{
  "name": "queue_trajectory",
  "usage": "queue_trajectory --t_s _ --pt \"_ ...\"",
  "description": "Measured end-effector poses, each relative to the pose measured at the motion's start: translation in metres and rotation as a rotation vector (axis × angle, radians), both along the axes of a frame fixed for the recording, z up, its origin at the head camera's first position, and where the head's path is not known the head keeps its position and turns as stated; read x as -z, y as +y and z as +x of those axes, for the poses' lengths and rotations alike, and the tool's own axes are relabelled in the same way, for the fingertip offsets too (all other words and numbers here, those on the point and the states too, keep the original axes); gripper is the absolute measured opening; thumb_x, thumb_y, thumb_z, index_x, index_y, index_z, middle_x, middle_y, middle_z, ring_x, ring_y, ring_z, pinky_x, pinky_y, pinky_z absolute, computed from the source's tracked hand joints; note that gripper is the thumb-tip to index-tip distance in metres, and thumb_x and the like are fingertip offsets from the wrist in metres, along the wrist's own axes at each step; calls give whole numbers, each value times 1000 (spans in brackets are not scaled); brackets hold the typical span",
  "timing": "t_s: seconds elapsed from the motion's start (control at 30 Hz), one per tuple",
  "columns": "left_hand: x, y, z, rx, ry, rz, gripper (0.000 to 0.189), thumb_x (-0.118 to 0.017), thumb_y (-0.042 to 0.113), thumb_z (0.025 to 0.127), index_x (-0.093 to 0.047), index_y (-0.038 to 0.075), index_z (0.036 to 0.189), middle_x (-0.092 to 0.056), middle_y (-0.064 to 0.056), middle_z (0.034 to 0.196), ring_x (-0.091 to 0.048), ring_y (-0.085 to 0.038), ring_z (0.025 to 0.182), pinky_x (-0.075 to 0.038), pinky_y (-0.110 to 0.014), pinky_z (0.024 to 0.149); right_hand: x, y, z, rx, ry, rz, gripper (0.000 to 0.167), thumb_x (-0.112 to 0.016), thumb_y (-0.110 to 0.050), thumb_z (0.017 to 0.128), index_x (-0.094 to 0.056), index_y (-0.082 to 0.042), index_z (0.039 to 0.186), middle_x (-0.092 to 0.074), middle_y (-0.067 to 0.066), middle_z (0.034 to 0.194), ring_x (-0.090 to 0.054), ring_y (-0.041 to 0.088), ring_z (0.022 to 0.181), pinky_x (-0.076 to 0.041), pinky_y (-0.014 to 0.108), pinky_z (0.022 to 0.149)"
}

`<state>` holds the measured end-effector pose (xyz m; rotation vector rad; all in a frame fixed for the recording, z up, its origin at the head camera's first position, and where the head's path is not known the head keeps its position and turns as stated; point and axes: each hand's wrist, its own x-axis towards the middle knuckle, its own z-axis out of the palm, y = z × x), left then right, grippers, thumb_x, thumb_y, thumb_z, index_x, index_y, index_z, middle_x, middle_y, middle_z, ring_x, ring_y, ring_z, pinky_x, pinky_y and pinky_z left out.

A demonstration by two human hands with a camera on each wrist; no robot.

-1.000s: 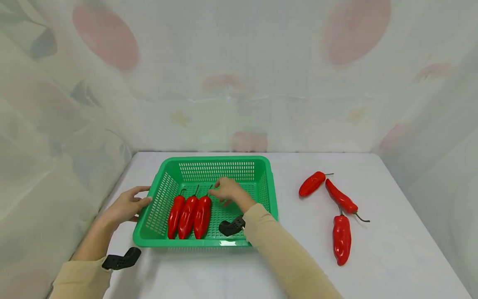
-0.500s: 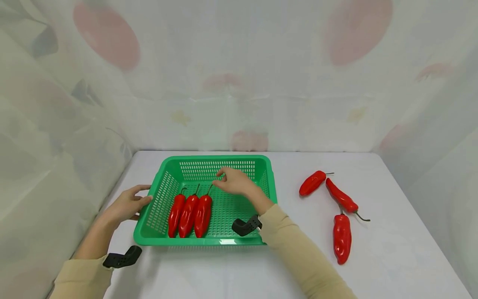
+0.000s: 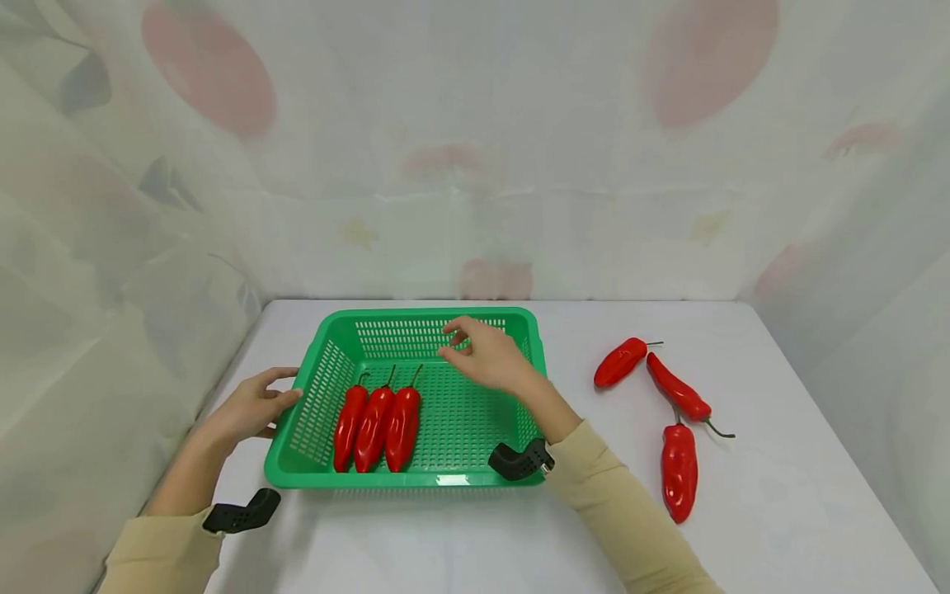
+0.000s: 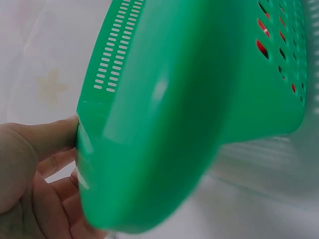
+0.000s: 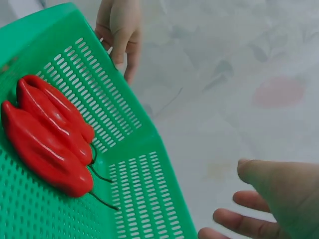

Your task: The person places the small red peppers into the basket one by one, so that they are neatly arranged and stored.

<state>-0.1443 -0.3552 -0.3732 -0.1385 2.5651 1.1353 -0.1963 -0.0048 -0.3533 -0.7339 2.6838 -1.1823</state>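
Three red chili peppers lie side by side in the left half of a green plastic basket [image 3: 356, 480], stems toward its far wall: a left pepper [image 3: 350, 429], a middle one [image 3: 373, 431] and a right one [image 3: 402, 429]. My left hand [image 3: 252, 404] grips the basket's left rim; in the left wrist view its thumb [image 4: 55, 135] presses the rim's edge, with the other fingers partly hidden behind it. Over the basket's right half hovers my right hand [image 3: 486, 355], fingers loosely bent and spread apart, holding nothing. The right wrist view shows that hand [image 5: 284, 199] beyond the basket's far rim.
To the basket's right, on the white table [image 3: 772, 495], lie three more chili peppers: one at the back [image 3: 620, 363], a slanted one [image 3: 678, 390] beside it, and a front one [image 3: 679, 473]. A patterned white curtain [image 3: 594, 206] hangs behind and at both sides.
My right hand has risen from the right pepper's stem and moved right and back, its fingers spreading. The left hand, basket and peppers have stayed put.
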Motion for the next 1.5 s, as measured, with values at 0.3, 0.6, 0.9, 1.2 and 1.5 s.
queue_trajectory --t_s 0.3,0.6,0.9,1.2,1.5 --pt "-1 -1 1 -1 -9 9 62 -49 30 96 -22 0 143 -60 -25 107 -63 -21 77 -55 -40 66 10 20 12 44 120 -104 35 -60 -26 89 -55 -14 122 -60 1 112 -61 15 95 -50 28 79" --pt "-1 -2 1 2 -3 27 63 -49 31 96 -22 0 143 -59 -27 109 -64 -22 78 -55 -41 67 16 37 24 91 151 -207 35 -60 -24 89 -54 -14 123 -58 1 116 -58 15 101 -51 26 79" --pt "0 -4 3 -3 -2 34 64 -50 31 95 -21 -1 143 -58 -29 111 -64 -22 79 -55 -41 67 31 55 38 155 226 -291 34 -61 -18 89 -54 -12 122 -58 2 116 -56 17 102 -52 36 79" --pt "1 -3 0 -9 -8 29 64 -50 32 95 -22 -1 143 -59 -26 109 -64 -21 78 -55 -41 68 51 79 53 240 251 -400 39 -64 -12 86 -53 -13 124 -57 4 119 -57 24 103 -53 38 77" --pt "1 -3 -1 -14 -13 21 63 -50 31 96 -22 0 143 -59 -26 109 -64 -21 78 -55 -41 68 58 105 60 359 267 -335 46 -66 -11 85 -49 -13 128 -56 4 119 -58 21 104 -53 38 79"
